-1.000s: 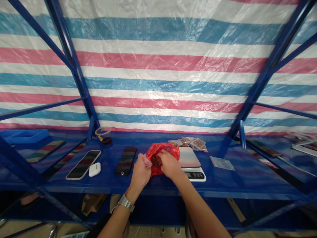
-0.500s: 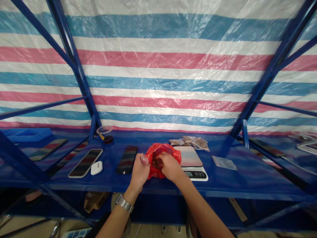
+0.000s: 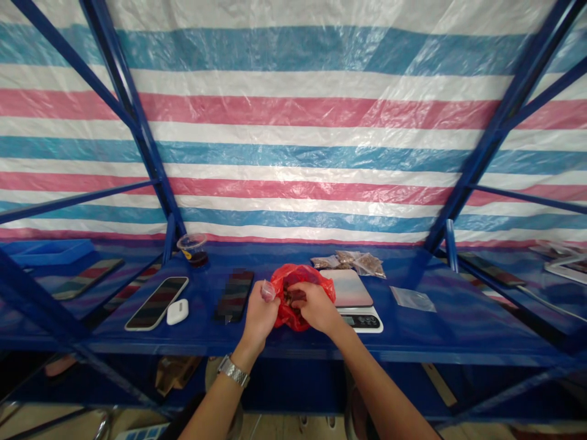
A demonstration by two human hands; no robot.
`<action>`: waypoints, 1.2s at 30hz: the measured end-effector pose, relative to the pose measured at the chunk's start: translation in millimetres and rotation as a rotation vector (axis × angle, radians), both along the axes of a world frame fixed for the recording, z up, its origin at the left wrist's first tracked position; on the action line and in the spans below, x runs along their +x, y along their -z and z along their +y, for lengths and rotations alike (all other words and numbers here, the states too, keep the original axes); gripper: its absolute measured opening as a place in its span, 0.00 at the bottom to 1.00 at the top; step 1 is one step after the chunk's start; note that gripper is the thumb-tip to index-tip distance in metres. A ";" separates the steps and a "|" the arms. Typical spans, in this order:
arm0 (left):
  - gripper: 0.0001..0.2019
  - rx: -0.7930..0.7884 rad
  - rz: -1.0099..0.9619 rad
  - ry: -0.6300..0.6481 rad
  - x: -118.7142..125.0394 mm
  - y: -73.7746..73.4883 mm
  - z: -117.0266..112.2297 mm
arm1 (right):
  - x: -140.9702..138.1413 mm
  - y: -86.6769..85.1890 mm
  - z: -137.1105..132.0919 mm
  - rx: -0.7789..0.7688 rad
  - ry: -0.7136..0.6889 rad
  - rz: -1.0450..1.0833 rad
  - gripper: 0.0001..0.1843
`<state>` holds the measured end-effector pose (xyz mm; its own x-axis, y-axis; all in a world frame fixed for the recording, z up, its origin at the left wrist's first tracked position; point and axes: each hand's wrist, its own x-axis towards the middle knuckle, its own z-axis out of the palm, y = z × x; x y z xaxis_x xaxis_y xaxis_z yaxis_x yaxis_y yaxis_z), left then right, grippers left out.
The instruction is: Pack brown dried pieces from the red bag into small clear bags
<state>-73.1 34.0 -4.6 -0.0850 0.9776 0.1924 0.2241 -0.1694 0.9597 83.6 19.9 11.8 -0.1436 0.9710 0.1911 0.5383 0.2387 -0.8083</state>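
Note:
A red plastic bag [image 3: 308, 278] with dark brown contents sits open on the blue shelf [image 3: 293, 345], left of a white digital scale [image 3: 355, 305]. My right hand [image 3: 316, 305] reaches into the bag's mouth with fingers pinched on the brown contents. My left hand [image 3: 259, 315] is closed on a small clear plastic bag [image 3: 267, 290] held at the red bag's left edge. A metal watch [image 3: 233, 370] is on my left wrist.
Two phones [image 3: 156, 302] [image 3: 233, 296] and a white earbud case [image 3: 177, 311] lie left of the bag. A cup of dark liquid [image 3: 193, 250] stands at the back. Filled clear packets [image 3: 353, 261] lie behind the scale, an empty clear bag [image 3: 413, 299] to its right. Blue frame posts flank the shelf.
My right hand has stayed in the red bag, shifting slightly. My left hand has lifted the small clear bag a little closer to the red bag's opening.

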 end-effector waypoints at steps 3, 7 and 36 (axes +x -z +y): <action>0.10 0.117 0.158 -0.023 -6.1 -3.8 2.6 | 2.3 3.5 5.2 -0.022 0.003 0.113 0.21; 0.11 0.191 0.242 -0.091 -11.0 -4.6 3.1 | 9.8 3.9 13.0 0.012 0.039 0.248 0.17; 0.10 0.261 0.304 0.065 -4.5 -1.4 -4.3 | -14.0 -18.1 -8.3 0.480 -0.056 -0.208 0.29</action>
